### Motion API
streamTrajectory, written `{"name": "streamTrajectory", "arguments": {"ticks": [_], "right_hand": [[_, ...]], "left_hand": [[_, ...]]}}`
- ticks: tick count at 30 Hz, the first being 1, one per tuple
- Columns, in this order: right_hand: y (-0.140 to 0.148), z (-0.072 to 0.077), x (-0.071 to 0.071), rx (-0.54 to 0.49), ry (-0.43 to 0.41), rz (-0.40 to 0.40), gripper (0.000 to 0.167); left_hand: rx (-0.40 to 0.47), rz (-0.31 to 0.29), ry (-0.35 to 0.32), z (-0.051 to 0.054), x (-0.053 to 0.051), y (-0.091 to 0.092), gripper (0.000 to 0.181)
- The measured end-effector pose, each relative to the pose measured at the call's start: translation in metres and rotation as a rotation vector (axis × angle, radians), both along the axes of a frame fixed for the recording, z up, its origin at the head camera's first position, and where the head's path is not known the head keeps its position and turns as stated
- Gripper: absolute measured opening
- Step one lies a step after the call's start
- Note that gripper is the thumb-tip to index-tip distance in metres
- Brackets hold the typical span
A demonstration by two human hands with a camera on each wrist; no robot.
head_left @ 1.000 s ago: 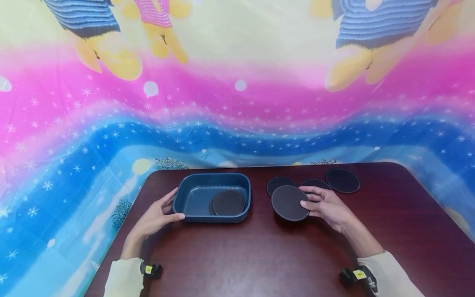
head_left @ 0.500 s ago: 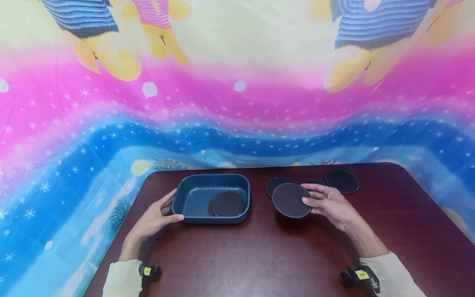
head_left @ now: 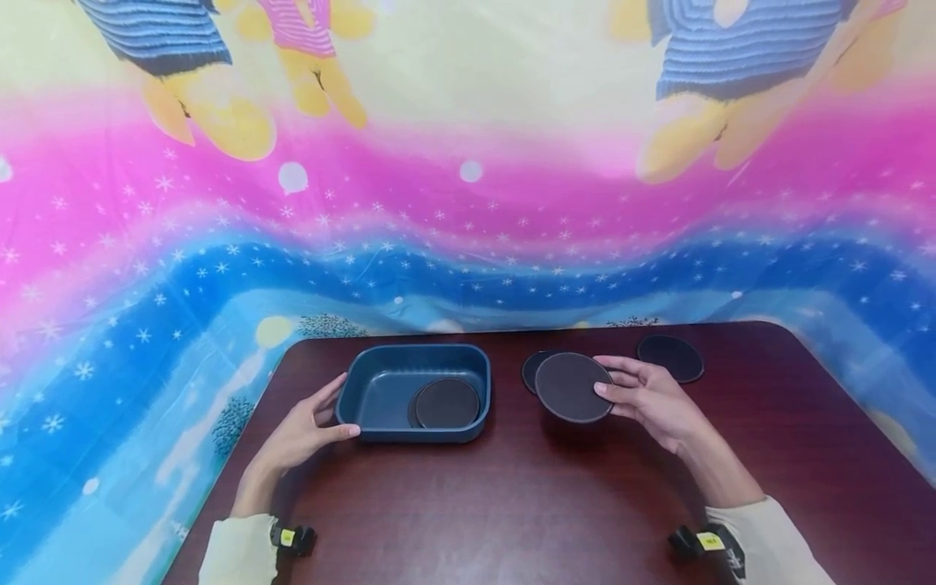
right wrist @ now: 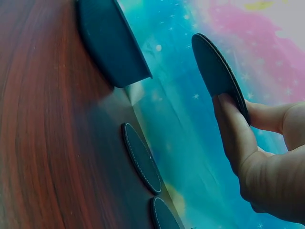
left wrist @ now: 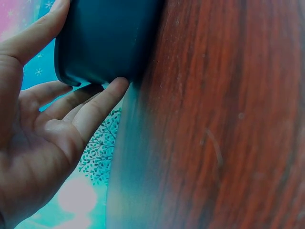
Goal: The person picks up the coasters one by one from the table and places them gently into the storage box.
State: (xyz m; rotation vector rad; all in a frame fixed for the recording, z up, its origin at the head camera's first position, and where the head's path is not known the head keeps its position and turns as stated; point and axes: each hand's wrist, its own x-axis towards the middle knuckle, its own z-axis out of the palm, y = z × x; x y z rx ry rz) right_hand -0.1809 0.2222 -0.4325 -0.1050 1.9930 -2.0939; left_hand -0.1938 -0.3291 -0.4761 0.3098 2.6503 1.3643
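Note:
In the head view, my left hand [head_left: 296,435] holds the left end of a dark blue rectangular tub [head_left: 413,435], thumb at its near corner and fingers along the side. Inside the tub, at its right, lies a round dark coaster [head_left: 448,404] with another edge showing beneath. My right hand [head_left: 651,405] pinches a stitched round coaster [head_left: 574,388] between thumb and fingers, raised above the table and tilted. The right wrist view shows this coaster [right wrist: 212,67] nearly edge-on, apart from the tub [right wrist: 112,45].
Behind the held coaster, a coaster [head_left: 531,372] lies partly covered on the brown table [head_left: 468,512]. Another coaster [head_left: 670,359] rests at the back right. A printed cloth [head_left: 468,219] hangs behind the table's far edge.
My right hand has lifted the coaster slightly up and away, and it now hides more of the coasters behind it. The left hand stays at the tub.

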Motion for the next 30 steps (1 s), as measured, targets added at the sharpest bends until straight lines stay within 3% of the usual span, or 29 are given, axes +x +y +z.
{"name": "streamTrajectory", "arguments": {"ticks": [8, 30], "right_hand": [[-0.011, 0.005, -0.003, -0.013, 0.021, -0.008, 0.070], [-0.045, -0.006, -0.016, -0.036, -0.029, -0.012, 0.070]], "left_hand": [[0.007, 0.001, -0.009, -0.001, 0.000, -0.001, 0.101], [0.016, -0.004, -0.003, -0.001, -0.001, -0.002, 0.100]]}}
